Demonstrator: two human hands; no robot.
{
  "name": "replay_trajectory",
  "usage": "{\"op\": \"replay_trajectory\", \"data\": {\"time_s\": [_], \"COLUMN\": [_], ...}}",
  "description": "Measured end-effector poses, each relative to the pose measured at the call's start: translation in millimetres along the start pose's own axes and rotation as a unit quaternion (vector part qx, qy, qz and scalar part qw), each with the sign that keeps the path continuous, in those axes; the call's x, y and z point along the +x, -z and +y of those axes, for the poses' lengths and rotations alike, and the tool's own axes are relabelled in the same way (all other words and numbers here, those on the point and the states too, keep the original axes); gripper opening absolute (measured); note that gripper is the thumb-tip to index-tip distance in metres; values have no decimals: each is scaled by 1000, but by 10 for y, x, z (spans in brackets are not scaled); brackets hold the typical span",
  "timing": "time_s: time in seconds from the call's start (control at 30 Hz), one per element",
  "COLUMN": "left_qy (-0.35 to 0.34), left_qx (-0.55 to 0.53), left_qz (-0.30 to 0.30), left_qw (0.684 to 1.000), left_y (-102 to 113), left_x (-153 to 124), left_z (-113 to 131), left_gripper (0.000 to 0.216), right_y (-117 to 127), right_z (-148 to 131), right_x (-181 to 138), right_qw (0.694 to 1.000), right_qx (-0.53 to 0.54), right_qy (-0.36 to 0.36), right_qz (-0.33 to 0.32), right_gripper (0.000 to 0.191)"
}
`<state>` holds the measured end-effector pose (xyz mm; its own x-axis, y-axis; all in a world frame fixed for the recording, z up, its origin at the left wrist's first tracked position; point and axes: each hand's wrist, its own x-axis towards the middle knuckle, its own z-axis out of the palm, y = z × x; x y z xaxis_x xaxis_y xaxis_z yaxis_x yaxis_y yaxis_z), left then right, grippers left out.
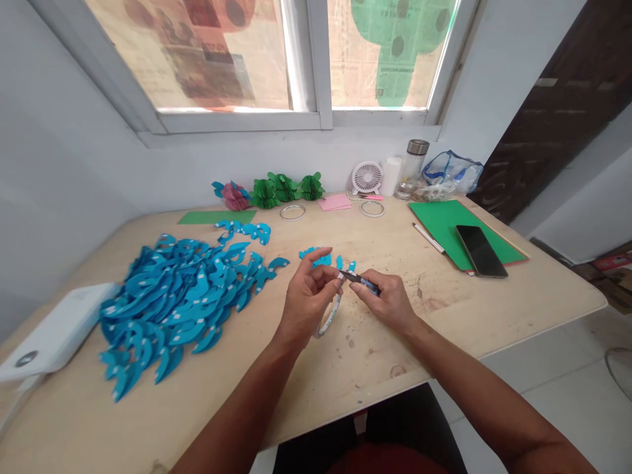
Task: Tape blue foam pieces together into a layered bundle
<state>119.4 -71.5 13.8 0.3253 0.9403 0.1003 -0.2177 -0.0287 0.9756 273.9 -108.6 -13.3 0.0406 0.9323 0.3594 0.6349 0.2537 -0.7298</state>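
Observation:
My left hand point(307, 297) pinches a narrow roll of white tape point(332, 317), which hangs on edge below the fingers. In my right hand point(392, 301) is a slim black-and-blue tool point(364, 283), like a small cutter; its exact kind is unclear. The tool's dark tip meets the tape at the left fingertips. Just behind the hands lie a few small blue paper pieces point(316, 256). To the left spreads a large heap of curved blue paper cutouts point(192, 289), many bearing small white squares.
A white power bank point(62, 329) lies at the left edge. Along the wall stand paper flowers point(281, 189), a small fan point(367, 178) and a glass bottle point(413, 164). Two tape rings point(293, 212) lie farther back. At right, a phone point(481, 250) rests on green sheets point(439, 220) beside a pen point(428, 237).

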Motion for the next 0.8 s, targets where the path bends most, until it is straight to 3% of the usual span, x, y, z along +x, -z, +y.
{"op": "replay_trajectory", "data": {"time_s": [0.23,0.47,0.8], "left_qy": [6,7,-13], "left_qx": [-5,-51,-34], "left_qz": [-1,-14,-38], "left_qw": [1000,999,999], "left_y": [7,5,-91], "left_x": [2,1,-64], "left_z": [-13,-59,-134], "left_gripper": [53,65,70], "right_y": [12,13,-17], "right_z": [45,21,28], "right_x": [25,31,39], "right_qw": [999,995,980], "right_qx": [4,83,174], "right_qy": [-32,-46,-94], "right_qz": [33,-1,14], "right_gripper": [29,27,24]}}
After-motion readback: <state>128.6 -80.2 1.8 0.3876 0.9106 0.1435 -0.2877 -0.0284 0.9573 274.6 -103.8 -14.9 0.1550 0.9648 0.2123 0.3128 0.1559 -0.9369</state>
